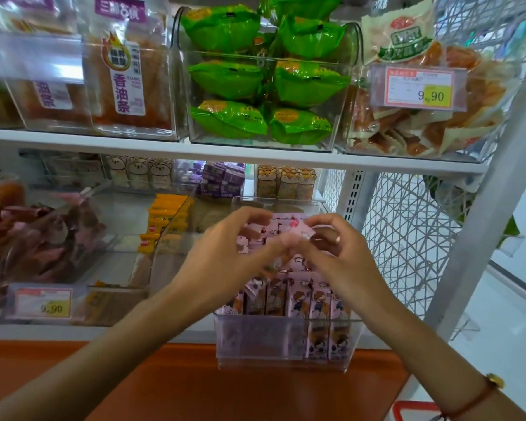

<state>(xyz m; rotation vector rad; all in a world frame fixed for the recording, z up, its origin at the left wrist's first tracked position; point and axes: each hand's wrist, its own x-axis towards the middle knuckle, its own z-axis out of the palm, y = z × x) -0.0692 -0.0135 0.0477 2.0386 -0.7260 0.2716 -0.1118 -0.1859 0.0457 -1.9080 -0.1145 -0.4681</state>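
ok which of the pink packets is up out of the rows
The blurred pink packet pinched between the left hand and right hand, held above the clear bin. The other pink packets stand upright in rows inside it.

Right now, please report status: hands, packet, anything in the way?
Left hand and right hand pinch pink packet. Over clear bin of upright packets. Nothing blocks hands.

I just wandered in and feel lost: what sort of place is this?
Probably a shop's snack aisle. White shelves carry clear bins of wrapped snacks, such as the green packets, with price tags reading 9.90. The right hand pinches one of the pink packets.
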